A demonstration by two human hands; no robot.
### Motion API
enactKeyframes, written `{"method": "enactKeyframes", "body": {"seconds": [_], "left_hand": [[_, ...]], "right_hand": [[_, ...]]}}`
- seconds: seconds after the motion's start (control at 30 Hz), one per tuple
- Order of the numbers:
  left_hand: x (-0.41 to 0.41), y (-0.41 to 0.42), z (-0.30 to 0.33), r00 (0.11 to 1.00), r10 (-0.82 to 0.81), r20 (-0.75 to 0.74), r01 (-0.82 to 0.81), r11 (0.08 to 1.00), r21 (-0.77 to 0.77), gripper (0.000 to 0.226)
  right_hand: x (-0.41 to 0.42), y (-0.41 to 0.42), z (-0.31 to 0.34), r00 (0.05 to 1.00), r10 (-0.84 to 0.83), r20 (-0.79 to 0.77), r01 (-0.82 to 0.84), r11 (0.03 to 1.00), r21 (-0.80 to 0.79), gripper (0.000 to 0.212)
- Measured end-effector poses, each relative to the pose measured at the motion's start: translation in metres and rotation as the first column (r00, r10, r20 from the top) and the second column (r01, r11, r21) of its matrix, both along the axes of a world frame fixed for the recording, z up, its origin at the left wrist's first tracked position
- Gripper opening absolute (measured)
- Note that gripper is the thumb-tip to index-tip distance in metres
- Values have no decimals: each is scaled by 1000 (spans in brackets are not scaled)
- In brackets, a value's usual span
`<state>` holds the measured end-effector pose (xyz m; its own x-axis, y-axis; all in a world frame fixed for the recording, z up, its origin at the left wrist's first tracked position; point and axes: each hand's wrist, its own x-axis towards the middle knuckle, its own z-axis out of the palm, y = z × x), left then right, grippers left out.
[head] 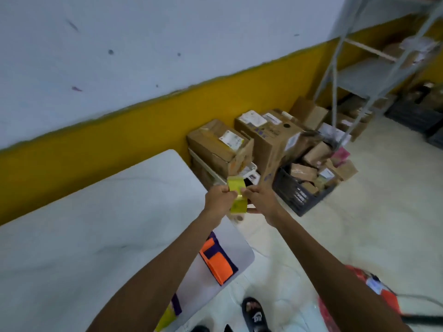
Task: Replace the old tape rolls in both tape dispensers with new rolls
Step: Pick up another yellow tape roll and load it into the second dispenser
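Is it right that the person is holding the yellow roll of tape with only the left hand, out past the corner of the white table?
Not quite. The head view shows both hands on the yellow roll of tape: the left hand grips one side and the right hand the other. The rest holds: the roll is out past the corner of the white table.

Yellow tape roll: held in the air between both hands, beyond the far corner of the white surface. Motion blur obscures detail. Orange and purple tape dispenser: lying flat near the surface's right edge. A second yellow and purple item, partly hidden by the left forearm, cannot be identified.
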<state>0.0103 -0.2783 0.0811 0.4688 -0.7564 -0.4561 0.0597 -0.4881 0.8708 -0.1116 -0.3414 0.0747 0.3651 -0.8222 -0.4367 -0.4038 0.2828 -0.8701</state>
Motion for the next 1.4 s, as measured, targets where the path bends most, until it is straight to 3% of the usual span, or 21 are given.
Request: {"method": "enactKeyframes", "body": {"seconds": [0.07,0.23,0.37,0.57,0.73,0.87,1.07,1.4], "left_hand": [[1,-6,-3,994,105,35,-107,994,28,5],[-4,-6,-9,949,295,111,-303,950,72,16],[-15,19,-9,903,379,204,-400,914,73,13],[-42,86,-50,775,597,207,-627,765,143,20],[-68,118,-77,752,606,259,-657,723,214,25],[-76,125,-84,762,570,307,-642,728,241,32],[-86,127,-85,835,526,162,-549,775,314,36],[-67,116,-71,735,677,-32,-655,722,222,34]], "right_hand": [[8,-15,1,995,96,17,-96,995,37,23],[23,-35,-3,951,308,7,-308,950,46,24],[26,-27,-11,923,377,74,-384,914,129,17],[4,-13,-47,868,497,-16,-483,851,208,16],[-7,2,-64,814,570,-111,-538,812,227,24],[-11,8,-67,824,552,-128,-524,828,198,32],[-21,14,-75,840,526,-135,-496,844,205,23],[-26,28,-78,850,523,-67,-492,832,258,17]]}}
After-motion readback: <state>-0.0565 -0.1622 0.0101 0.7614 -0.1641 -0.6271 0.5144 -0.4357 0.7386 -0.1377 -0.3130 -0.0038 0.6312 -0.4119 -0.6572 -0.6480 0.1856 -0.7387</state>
